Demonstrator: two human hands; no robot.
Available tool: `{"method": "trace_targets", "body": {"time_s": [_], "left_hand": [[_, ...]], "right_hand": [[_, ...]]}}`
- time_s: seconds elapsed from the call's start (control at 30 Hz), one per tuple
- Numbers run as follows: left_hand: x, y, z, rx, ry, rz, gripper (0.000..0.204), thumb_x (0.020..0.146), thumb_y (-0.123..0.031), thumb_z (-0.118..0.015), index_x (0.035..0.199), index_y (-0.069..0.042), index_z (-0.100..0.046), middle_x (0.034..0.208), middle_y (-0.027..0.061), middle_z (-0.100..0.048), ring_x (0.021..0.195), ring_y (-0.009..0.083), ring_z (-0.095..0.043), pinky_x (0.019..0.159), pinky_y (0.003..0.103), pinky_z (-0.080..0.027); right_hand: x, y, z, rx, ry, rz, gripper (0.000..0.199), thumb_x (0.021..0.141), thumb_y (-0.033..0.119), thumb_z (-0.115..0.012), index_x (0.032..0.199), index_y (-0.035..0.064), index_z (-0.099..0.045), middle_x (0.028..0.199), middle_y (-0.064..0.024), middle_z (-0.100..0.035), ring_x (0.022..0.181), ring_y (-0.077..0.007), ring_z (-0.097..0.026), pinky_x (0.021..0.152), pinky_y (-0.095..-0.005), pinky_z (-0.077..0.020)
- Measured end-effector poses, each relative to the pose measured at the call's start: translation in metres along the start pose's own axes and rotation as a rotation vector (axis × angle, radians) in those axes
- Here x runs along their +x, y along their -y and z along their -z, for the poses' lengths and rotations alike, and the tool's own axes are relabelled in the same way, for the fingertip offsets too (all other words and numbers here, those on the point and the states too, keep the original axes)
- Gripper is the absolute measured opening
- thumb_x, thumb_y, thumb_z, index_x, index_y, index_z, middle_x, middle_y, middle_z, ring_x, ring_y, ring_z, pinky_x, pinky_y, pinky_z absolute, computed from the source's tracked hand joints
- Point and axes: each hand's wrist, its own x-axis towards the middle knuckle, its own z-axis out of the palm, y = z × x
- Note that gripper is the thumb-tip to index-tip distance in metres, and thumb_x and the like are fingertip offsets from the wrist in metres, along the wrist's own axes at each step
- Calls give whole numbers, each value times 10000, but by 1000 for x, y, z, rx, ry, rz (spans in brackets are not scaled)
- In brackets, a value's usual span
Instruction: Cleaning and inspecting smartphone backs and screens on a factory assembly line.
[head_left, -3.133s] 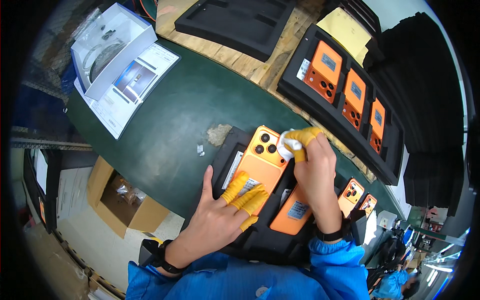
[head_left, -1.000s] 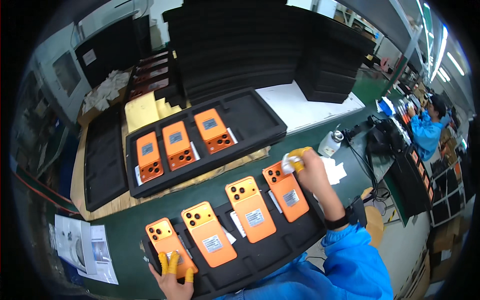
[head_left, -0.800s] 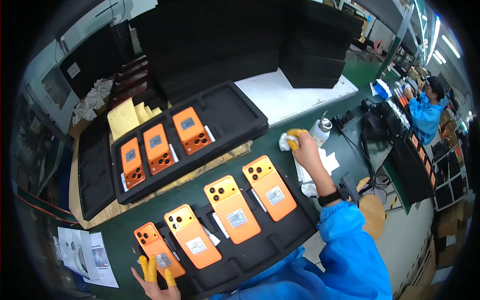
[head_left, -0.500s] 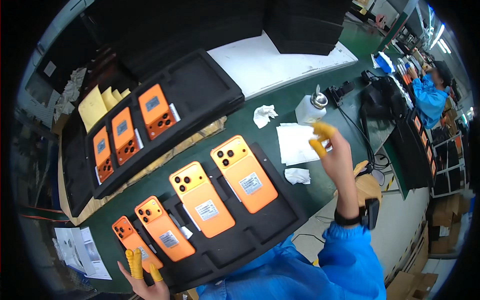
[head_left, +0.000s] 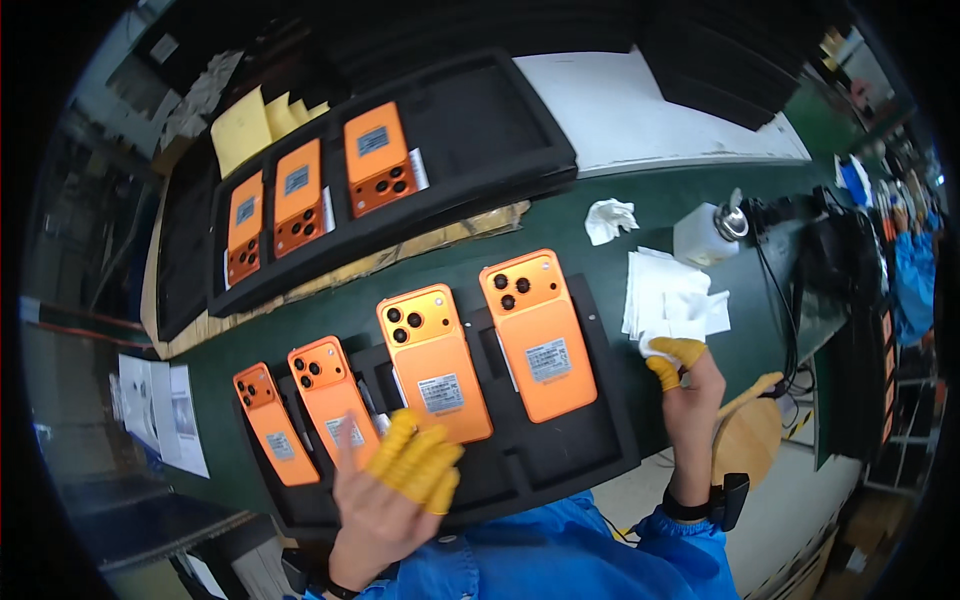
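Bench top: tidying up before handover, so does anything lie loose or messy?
Yes: a crumpled white wipe lies loose on the green mat, apart from the flat wipe stack the right hand touches.

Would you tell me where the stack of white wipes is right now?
In the head view, the stack of white wipes lies on the green table, right of the near black tray, at the right hand fingertips.
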Motion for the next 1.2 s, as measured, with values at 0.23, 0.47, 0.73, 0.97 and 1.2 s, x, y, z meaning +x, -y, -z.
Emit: {"method": "trace_targets", "body": {"time_s": [0.23, 0.47, 0.73, 0.97, 1.2], "left_hand": [[40, -21, -69, -19, 241, -231, 330, 861, -311, -603, 1141, -141, -643, 1287, 34, -558, 1319, 243, -393, 1051, 700, -52], [39, -13, -85, 14, 335, -243, 297, 851, -353, -599, 1007, -111, -670, 904, 20, -674, 1105, 232, -584, 1025, 734, -54], [44, -13, -83, -41, 519, -207, 294, 858, -333, -592, 1050, -124, -667, 911, 37, -682, 1089, 202, -592, 1029, 734, -69], [44, -13, -84, -18, 442, -266, 282, 862, -292, -585, 1084, -136, -660, 948, 50, -677, 1065, 212, -604, 1027, 738, -60], [39, -10, -84, -57, 369, -222, 234, 852, -255, -591, 1020, -114, -671, 957, 51, -675, 1097, 228, -593, 1021, 743, -59]], "right_hand": [[68, 65, -47, 126, 205, 427, 354, 656, -19, -698, 1002, 44, -666, 936, -122, -622, 836, -303, -606, 695, -351, -497], [69, 59, -98, -150, 362, 725, 351, 602, 36, -621, 951, -1, -612, 834, -132, -534, 693, -294, -531, 593, -382, -467], [67, 69, -97, -49, 345, 728, 360, 575, 4, -621, 934, -11, -612, 845, -136, -536, 723, -309, -552, 618, -388, -482], [55, 58, -85, -21, 333, 703, 338, 539, 20, -643, 874, -8, -605, 821, -136, -531, 719, -317, -550, 626, -388, -484], [71, 71, -89, -78, 395, 516, 379, 590, -75, -630, 962, -2, -645, 860, -162, -580, 742, -348, -585, 613, -396, -491]]}}
